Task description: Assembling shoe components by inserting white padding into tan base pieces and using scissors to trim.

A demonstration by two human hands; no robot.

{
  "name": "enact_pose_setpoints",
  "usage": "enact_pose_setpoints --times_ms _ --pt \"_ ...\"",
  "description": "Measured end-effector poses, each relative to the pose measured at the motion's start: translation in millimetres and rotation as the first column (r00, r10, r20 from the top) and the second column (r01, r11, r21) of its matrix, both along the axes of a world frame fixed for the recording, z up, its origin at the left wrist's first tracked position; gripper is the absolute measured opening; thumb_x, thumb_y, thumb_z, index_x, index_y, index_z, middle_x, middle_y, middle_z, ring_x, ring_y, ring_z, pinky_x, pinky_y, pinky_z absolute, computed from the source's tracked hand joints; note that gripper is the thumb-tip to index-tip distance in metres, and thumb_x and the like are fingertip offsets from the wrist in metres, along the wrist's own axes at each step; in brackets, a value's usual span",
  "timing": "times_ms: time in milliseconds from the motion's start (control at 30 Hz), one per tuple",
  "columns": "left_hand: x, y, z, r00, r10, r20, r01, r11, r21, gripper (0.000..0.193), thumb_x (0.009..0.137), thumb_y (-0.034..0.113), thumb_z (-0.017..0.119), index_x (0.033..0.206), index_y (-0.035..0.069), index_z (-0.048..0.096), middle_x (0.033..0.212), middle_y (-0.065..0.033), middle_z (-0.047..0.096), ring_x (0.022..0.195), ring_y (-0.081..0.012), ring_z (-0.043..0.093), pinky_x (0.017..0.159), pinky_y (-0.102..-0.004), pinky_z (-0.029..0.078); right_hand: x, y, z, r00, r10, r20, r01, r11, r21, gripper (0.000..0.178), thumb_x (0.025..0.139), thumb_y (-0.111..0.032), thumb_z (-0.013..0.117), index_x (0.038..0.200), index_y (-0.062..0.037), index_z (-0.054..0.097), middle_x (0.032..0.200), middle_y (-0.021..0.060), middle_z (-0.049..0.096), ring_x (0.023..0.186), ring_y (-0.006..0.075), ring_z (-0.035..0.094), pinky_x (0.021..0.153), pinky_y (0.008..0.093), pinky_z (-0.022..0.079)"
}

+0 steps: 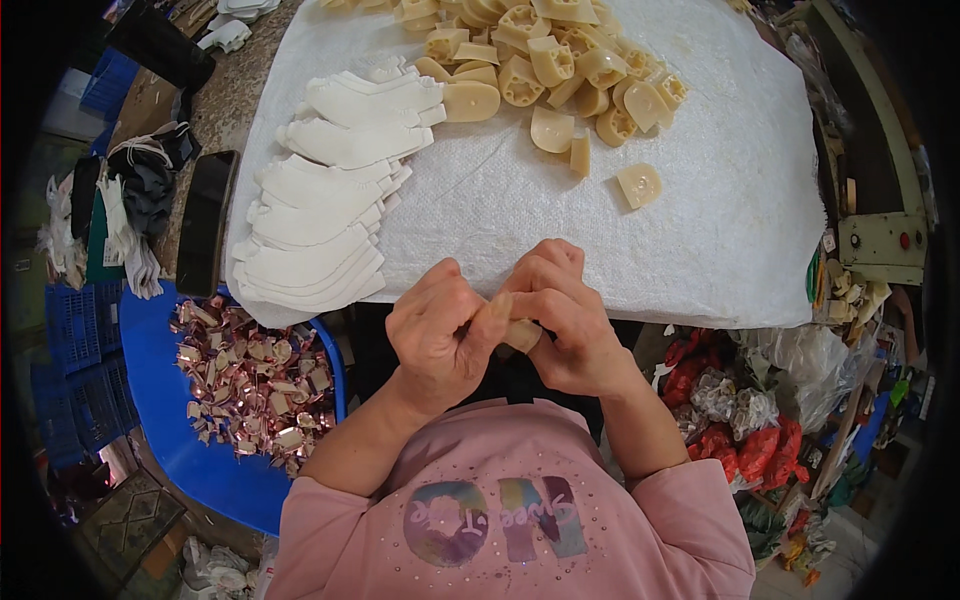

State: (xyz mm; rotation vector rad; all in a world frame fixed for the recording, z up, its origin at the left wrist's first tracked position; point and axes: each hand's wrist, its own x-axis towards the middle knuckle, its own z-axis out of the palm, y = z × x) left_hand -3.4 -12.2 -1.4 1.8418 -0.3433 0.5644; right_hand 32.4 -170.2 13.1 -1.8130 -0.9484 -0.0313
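Both of my hands meet just off the table's front edge. My left hand (437,325) is closed, its thumb and fingers pinching at a small beige heel block (522,336). From the other side my right hand (572,325) curls its fingers around the same block. Most of the block is hidden by the fingers. Beyond my hands a heap of beige plastic heel blocks (522,82) lies at the table's far side, and one loose block (638,186) sits nearer to me. Overlapping stacks of white cut pieces (315,205) lie on the left.
White woven sheeting (700,245) covers the table. A dark phone (207,222) lies at its left. Below stands a blue basin (215,480) with many shiny pink-and-beige pieces (262,385). Red and clear plastic bags (745,440) are piled at the right, under a green machine frame (880,245).
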Motion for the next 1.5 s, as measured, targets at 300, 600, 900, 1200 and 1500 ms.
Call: enact_pose_setpoints --times_ms 300,600,900,1200,1500 --pt "-1 16 4 0.988 0.044 0.146 -0.068 0.985 0.158 0.023 0.064 -0.006 0.071 0.082 0.006 0.064 0.070 -0.0035 0.050 0.068 -0.0214 0.047 0.059 -0.0291 0.039 0 -1 9 0.971 -0.107 0.212 0.121 0.991 -0.058 0.038 0.060 0.003 0.067 0.095 -0.0066 0.057 0.097 0.0062 0.059 0.084 0.0260 0.050 0.078 0.0391 0.032" --pt "1 18 16 0.992 0.035 0.123 -0.028 0.998 -0.062 0.022 0.067 -0.003 0.071 0.084 0.008 0.062 0.078 -0.0053 0.047 0.075 -0.0224 0.046 0.068 -0.0318 0.040 -30 -3 -18 0.718 -0.023 -0.696 0.367 0.861 0.351 0.024 0.092 -0.014 0.055 0.109 0.0010 0.049 0.103 0.0100 0.059 0.096 0.0151 0.057 0.085 0.0286 0.046" --pt "0 13 13 0.977 -0.171 0.125 0.156 0.980 0.123 0.019 0.066 -0.008 0.065 0.081 -0.001 0.056 0.086 -0.0135 0.055 0.074 -0.0257 0.057 0.061 -0.0326 0.047 -40 2 -14 0.624 0.106 -0.774 0.471 0.741 0.480 0.023 0.096 -0.016 0.046 0.108 0.0027 0.050 0.101 0.0133 0.061 0.090 0.0169 0.062 0.078 0.0292 0.050" --pt "2 2 22 0.987 -0.085 0.139 0.013 0.891 0.453 0.017 0.064 -0.003 0.063 0.077 -0.001 0.053 0.080 -0.0097 0.051 0.066 -0.0225 0.050 0.054 -0.0317 0.038 -34 1 -10 0.798 -0.103 -0.593 0.348 0.883 0.314 0.020 0.093 -0.012 0.045 0.103 0.0019 0.056 0.093 0.0110 0.065 0.078 0.0148 0.064 0.064 0.0246 0.049" --pt "-2 5 13 0.992 -0.119 -0.039 0.123 0.988 0.098 0.018 0.073 -0.012 0.061 0.080 0.001 0.050 0.090 -0.0147 0.057 0.080 -0.0262 0.059 0.064 -0.0313 0.049 -4 -12 -10 0.750 -0.032 -0.661 0.229 0.950 0.214 0.023 0.091 -0.022 0.053 0.095 -0.0006 0.059 0.083 0.0071 0.063 0.075 0.0138 0.060 0.068 0.0257 0.048"
